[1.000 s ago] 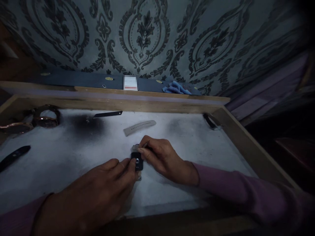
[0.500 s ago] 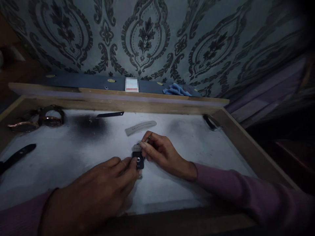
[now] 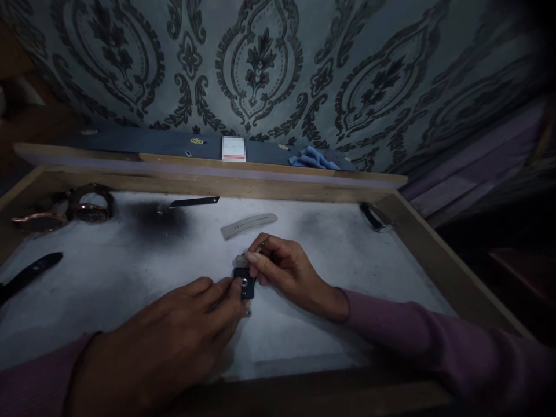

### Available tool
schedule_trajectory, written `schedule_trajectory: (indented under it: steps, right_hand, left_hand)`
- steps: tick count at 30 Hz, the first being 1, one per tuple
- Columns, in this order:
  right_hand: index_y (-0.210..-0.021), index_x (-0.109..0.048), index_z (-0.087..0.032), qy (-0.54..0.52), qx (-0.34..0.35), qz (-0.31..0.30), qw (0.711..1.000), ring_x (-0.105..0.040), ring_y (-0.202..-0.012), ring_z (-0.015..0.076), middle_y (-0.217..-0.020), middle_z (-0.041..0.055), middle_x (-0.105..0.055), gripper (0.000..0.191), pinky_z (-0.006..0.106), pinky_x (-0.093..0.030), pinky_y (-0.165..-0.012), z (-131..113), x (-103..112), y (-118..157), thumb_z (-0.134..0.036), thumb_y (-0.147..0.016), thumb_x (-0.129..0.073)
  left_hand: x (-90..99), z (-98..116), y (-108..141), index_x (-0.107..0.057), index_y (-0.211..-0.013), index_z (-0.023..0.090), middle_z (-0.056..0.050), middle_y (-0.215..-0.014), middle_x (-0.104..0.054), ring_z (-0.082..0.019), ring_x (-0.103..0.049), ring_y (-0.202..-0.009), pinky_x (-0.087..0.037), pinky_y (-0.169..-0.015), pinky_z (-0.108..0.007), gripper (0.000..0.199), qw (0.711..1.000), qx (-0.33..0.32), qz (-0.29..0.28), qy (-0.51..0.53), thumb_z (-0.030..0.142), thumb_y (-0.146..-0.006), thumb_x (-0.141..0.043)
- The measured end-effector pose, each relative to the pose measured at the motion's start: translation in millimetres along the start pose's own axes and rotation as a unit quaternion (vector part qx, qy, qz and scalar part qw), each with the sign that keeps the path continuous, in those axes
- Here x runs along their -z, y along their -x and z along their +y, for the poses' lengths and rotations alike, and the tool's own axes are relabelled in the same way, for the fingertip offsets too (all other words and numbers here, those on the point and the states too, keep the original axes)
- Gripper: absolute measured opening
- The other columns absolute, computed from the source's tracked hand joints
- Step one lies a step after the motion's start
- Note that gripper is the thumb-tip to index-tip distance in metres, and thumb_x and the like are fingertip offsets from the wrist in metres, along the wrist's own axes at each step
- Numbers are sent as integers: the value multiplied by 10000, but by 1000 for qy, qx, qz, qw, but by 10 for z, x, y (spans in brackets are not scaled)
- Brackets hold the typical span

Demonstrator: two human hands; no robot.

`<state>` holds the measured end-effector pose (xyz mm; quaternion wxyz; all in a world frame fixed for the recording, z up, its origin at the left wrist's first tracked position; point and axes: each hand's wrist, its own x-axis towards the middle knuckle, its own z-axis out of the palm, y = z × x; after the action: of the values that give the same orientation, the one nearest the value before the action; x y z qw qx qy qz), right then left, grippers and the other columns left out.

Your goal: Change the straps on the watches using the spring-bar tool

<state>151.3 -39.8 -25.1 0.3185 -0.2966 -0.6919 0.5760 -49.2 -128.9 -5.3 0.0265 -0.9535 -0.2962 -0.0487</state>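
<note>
A small black smartwatch (image 3: 247, 289) lies back side up, its round sensor showing. My left hand (image 3: 191, 318) is closed on its left side, fingertips against the case. From its upper end a short grey strap piece (image 3: 240, 262) sticks out, and a light end shows below the case. Beside that upper end my right hand (image 3: 282, 266) is closed in a pinch, thumb and index finger at the strap piece; a thin item between the fingers is too small to name. Just beyond the hands rests a loose grey watch strap (image 3: 249, 226) with a row of holes.
A wooden tray (image 3: 182, 184) with a white bottom surrounds the work. Inside are a wristwatch (image 3: 91, 211) and another beside it, a dark blade (image 3: 194, 202), a black strap (image 3: 35, 272) and a dark watch (image 3: 374, 217). Behind the rim lies a blue cloth (image 3: 313, 157).
Both hands keep nearly the same hold on the smartwatch. The thin item in my right fingers shows less than before. The view has shifted very slightly.
</note>
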Motion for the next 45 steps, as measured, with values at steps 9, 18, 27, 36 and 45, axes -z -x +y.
schedule_trajectory:
  steps: [9, 18, 27, 36, 45]
  right_hand:
    - [-799, -525, -177, 26, 14, 6, 1000, -481, -476, 68, -614, -42, -550, 179, 199, -415, -458, -14, -23, 6, -302, -925, -542]
    - [-809, -541, -170, 190, 94, -4, 977, -489, -514, 82, -627, -27, -537, 177, 196, -410, -481, -75, -28, 21, -248, -960, -489]
    - [-806, -531, -174, 257, 135, -29, 957, -491, -520, 89, -642, -22, -544, 178, 207, -420, -490, -107, -23, -6, -222, -964, -464]
    - [-806, -534, -168, 116, 80, 5, 990, -513, -506, 69, -643, -23, -563, 174, 194, -461, -466, -20, -55, 10, -246, -956, -494]
    - [-799, -536, -171, 79, 50, 11, 996, -497, -482, 64, -627, -30, -569, 175, 195, -453, -465, -15, -65, -1, -265, -945, -513]
  left_hand:
    - [60, 2, -61, -628, -1133, 84, -111, -1155, -658, -200, -618, -941, -457, -843, -322, 322, 1000, 13, 25, 2, 81, -945, -367]
    - [27, -2, -61, -631, -1131, 95, -122, -1173, -639, -197, -609, -941, -449, -837, -318, 295, 1000, 9, 27, -3, 87, -928, -417]
    - [27, 4, -37, -610, -1165, 106, -131, -1194, -628, -217, -605, -1003, -450, -862, -341, 308, 1000, 11, -4, 7, 98, -928, -412]
    - [68, 16, -41, -627, -1146, 99, -126, -1159, -646, -224, -605, -1008, -443, -874, -334, 296, 1000, 13, -2, -13, 105, -904, -456]
    - [82, 4, -67, -647, -1111, 95, -123, -1143, -654, -220, -606, -990, -443, -857, -331, 292, 1000, 6, 8, -18, 101, -915, -431]
